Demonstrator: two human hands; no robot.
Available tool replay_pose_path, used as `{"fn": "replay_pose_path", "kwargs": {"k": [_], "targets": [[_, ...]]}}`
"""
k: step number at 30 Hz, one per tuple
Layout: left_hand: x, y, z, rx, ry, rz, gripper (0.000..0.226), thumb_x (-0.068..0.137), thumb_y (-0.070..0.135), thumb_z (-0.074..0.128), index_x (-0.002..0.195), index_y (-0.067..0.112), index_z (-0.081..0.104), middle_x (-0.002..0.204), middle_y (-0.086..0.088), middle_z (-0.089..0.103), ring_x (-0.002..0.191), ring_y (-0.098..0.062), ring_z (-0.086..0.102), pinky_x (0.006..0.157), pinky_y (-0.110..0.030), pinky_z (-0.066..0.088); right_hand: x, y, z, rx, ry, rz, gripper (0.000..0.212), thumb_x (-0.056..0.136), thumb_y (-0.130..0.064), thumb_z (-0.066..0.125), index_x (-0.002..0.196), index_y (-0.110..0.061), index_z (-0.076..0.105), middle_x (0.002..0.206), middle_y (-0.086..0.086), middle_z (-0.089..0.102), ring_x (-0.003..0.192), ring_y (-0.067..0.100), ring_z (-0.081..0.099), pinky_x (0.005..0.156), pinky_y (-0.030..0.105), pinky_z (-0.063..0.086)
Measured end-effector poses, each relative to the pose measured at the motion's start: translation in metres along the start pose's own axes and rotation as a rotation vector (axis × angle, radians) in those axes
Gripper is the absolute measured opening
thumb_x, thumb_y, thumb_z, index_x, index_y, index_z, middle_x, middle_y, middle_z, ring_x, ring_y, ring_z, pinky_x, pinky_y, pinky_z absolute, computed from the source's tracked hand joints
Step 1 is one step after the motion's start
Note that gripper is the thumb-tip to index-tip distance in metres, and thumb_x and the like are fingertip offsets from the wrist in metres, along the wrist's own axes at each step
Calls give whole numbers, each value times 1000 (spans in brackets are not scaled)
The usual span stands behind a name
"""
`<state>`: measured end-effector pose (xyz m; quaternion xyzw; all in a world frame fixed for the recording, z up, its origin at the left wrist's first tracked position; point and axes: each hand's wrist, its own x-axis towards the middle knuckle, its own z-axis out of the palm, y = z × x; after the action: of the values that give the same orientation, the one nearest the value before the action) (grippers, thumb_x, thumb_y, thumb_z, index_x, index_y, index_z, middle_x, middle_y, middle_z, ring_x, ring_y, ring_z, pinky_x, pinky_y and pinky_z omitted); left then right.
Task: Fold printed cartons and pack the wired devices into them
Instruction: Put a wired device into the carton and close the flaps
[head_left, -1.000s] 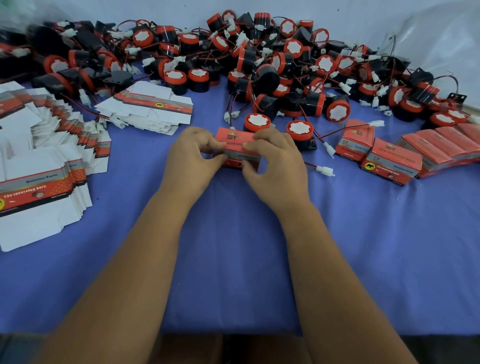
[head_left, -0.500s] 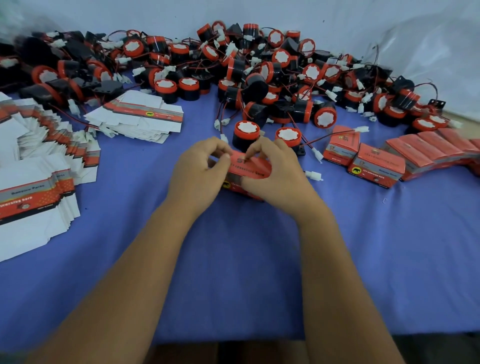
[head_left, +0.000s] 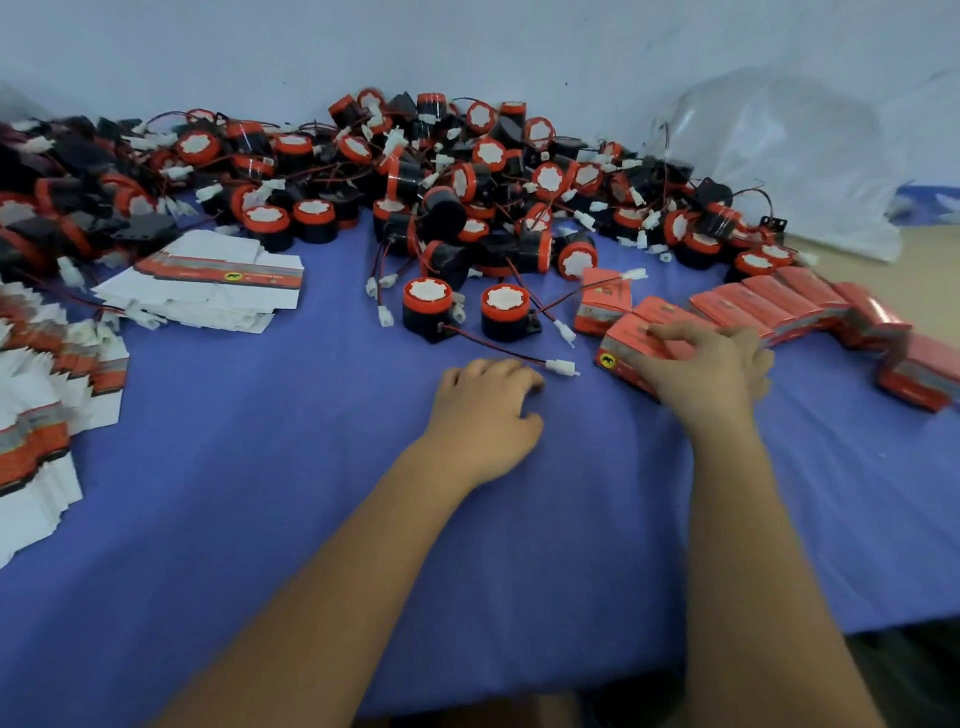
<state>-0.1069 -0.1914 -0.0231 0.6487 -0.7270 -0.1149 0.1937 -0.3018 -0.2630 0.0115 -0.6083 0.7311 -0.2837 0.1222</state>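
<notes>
Half a second before, both hands held one closed carton together in the middle of the cloth; now the carton (head_left: 631, 353) had gone to the right, and the hands had separated. The right hand (head_left: 701, 369) lay over it with curled fingers, gripping its top and setting it just beside the row of packed cartons (head_left: 769, 306), probably so that the finished ones stayed together and were easy to count. The left hand (head_left: 483, 410) rested on the blue cloth (head_left: 260, 519) with fingers loosely curled and held nothing; its fingertips were near the white plug (head_left: 561, 368) of the nearest device (head_left: 428, 309), so it seemed ready to take that one next. This device and a second one stood apart from the big pile of devices (head_left: 467, 171) at the back, close at hand. The flat unfolded cartons (head_left: 218, 283) waited in stacks on the left side, within reach of the left hand for the next folding.
</notes>
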Motion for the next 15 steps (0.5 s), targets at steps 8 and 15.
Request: {"fn": "replay_pose_path", "kwargs": {"k": [8,15], "targets": [[4,-12,-4,-189,80,-48,30,96,17,48,119,27,65,131,6,60,122,-18,51,103,-37,41,10,-47,31,-82,19,13,42,89,-22,57,130,-14,53,139,20,36,127,41,35,106,45,27],[-16,-51,-46,-561,715,-287,29,91,9,46,86,29,66,96,11,68,84,-8,60,70,-27,50,-70,-117,78,16,132,-475,47,90,-24,54,136,-19,47,128,9,45,116,30,40,93,38,27]]}}
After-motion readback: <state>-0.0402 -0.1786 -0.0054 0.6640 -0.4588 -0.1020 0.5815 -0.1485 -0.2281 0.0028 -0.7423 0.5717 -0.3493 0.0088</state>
